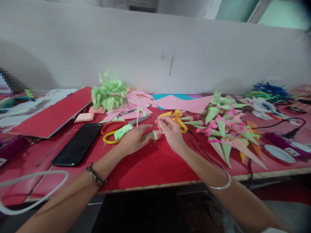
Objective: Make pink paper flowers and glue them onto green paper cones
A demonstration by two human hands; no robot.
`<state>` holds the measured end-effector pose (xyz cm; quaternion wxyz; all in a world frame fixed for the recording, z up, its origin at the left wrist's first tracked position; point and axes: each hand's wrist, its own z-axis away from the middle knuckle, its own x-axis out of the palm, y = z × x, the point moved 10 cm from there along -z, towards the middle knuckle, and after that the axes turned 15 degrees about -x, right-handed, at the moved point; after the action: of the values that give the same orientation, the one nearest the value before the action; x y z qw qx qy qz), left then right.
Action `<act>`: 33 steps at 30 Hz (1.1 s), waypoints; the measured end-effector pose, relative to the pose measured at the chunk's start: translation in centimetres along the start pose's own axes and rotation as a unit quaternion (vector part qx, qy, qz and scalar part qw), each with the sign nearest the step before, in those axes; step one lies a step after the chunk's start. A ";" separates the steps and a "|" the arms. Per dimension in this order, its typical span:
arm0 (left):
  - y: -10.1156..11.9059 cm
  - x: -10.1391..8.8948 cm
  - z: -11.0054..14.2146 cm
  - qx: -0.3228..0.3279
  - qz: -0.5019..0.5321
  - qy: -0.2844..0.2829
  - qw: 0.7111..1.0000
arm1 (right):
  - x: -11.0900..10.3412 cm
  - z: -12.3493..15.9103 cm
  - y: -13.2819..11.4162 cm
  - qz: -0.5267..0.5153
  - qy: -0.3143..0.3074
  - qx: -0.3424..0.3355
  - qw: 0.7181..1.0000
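Note:
My left hand [136, 139] is closed around a small green paper cone [154, 135] with a pink frill at its right end. Close beside that frill, my right hand [172, 132] has its thumb and fingertips pinched together; what is between them is too small to make out. Just behind my right hand lies a yellow glue gun [181, 123] with a small orange light. Scissors with red and yellow handles [109, 136] lie behind my left hand, with a light green crumpled roll [122, 131] on them. A thin pale stick [137, 117] stands up beyond my left fingers.
Many paper cones with pink tips [221, 126] are heaped at right. Green crepe paper [110, 92] and pink sheets [182, 103] lie at the back. A black phone [77, 144] is at left, near a red board [53, 113]. The glue gun's cord [206, 152] crosses the red table [157, 171].

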<state>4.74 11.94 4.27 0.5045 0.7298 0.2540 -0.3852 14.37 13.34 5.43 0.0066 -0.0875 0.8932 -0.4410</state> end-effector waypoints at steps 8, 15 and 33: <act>-4.2 -6.9 -0.5 -0.063 -0.154 0.224 0.960 | 0.4 0.1 -0.5 0.003 -0.012 -0.001 1.000; -8.5 -3.2 -1.6 -0.167 -0.186 0.030 0.968 | 0.3 0.2 -0.2 0.010 -0.012 0.001 1.000; 0.3 -1.9 0.5 0.026 -0.100 0.098 0.990 | 3.0 0.8 -2.7 0.220 -0.177 -0.159 0.946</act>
<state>3.72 11.41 5.83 0.4173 0.7477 0.3640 -0.3664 11.87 10.57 7.27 0.2472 0.0348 0.9333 -0.2581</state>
